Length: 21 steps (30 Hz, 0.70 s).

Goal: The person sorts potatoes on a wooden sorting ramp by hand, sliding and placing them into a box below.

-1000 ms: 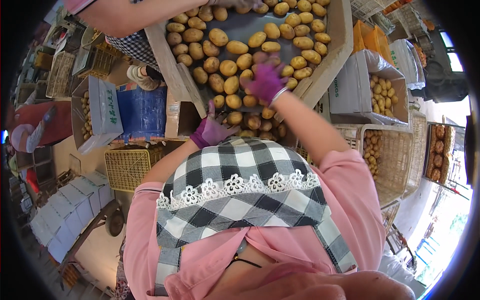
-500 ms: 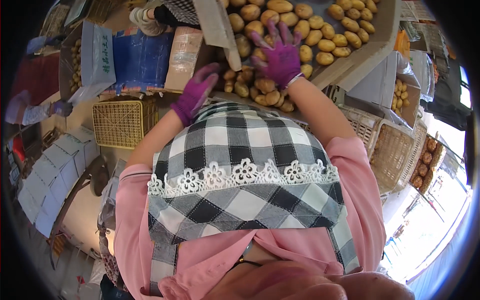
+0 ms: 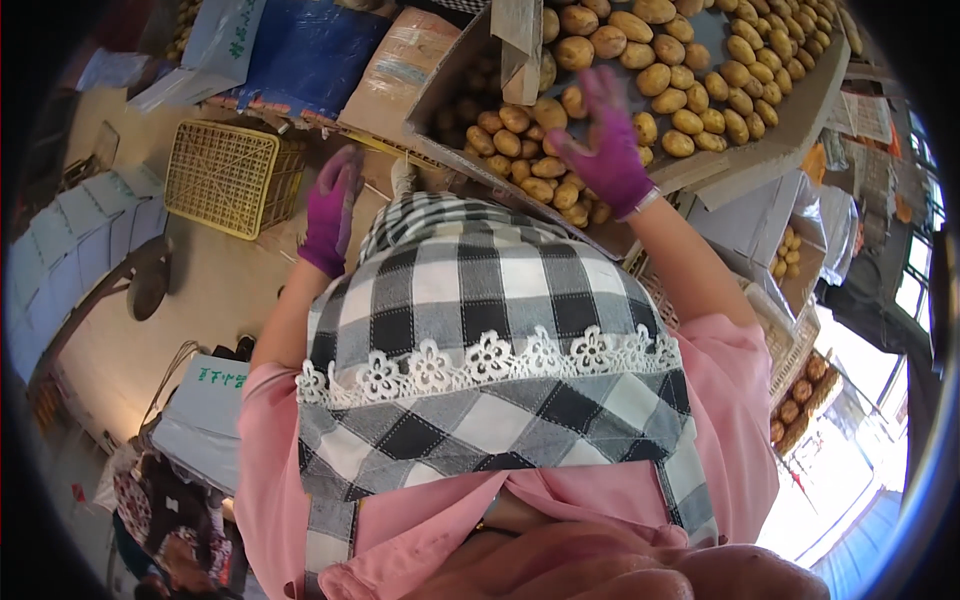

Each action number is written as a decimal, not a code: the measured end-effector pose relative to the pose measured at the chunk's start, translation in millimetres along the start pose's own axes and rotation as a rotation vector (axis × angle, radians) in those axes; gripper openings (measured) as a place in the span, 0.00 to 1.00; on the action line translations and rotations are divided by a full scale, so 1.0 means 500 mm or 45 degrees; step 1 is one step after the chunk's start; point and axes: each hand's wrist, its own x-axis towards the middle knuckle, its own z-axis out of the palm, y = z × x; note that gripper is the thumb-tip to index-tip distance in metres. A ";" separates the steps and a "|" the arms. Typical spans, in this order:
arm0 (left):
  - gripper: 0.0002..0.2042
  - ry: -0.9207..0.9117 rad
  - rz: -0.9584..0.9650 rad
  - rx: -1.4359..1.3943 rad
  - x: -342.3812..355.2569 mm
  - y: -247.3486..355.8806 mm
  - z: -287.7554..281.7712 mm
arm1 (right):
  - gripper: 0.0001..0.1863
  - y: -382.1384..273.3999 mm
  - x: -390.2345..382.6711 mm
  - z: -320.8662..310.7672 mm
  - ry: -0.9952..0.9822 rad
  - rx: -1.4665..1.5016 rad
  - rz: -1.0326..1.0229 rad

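My right hand, in a purple glove, is over the edge of a sorting table where many yellow potatoes lie. Its fingers are stretched out with nothing held; whether the fingertips touch a potato I cannot tell. Just below, a cardboard box at the table's near side holds a pile of potatoes. My left hand, gloved the same, hangs in the air left of the box. Its fingers point away from me, fairly straight, with nothing in them. An upright cardboard flap stands between box and table.
A yellow plastic crate stands on the floor at left. Beyond it are a blue-covered stack and a wrapped carton. White boxes line the far left. Another person is at lower left. A potato carton sits at right.
My view has turned, shifting the table right. My left hand has drawn back from the box's edge into the air. My right hand stays over the potatoes, its fingers less spread.
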 end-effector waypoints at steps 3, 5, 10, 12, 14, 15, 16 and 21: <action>0.20 0.105 -0.033 -0.081 -0.081 -0.063 -0.012 | 0.38 0.081 0.074 -0.066 0.443 -0.245 -0.002; 0.20 -0.007 -0.137 -0.097 -0.138 -0.055 -0.004 | 0.39 0.167 0.102 -0.066 0.235 0.052 0.505; 0.20 0.299 -0.417 -0.515 -0.155 0.026 0.008 | 0.44 -0.012 0.023 0.085 -0.176 -0.283 -0.007; 0.20 0.171 -0.067 -0.111 -0.194 0.012 -0.004 | 0.42 -0.059 0.036 0.039 0.073 -0.213 -0.093; 0.20 0.319 -0.199 -0.338 -0.216 0.006 -0.023 | 0.42 0.002 0.069 0.076 0.173 -0.186 -0.003; 0.20 0.455 -0.315 -0.561 -0.218 0.000 -0.042 | 0.42 0.001 0.086 0.093 0.111 -0.234 0.032; 0.19 0.563 -0.322 -0.598 -0.236 -0.033 -0.061 | 0.39 -0.008 0.080 0.101 -0.004 -0.472 0.006; 0.17 1.217 -0.467 -0.683 -0.420 -0.177 -0.099 | 0.17 0.049 0.065 0.146 0.081 -0.036 0.018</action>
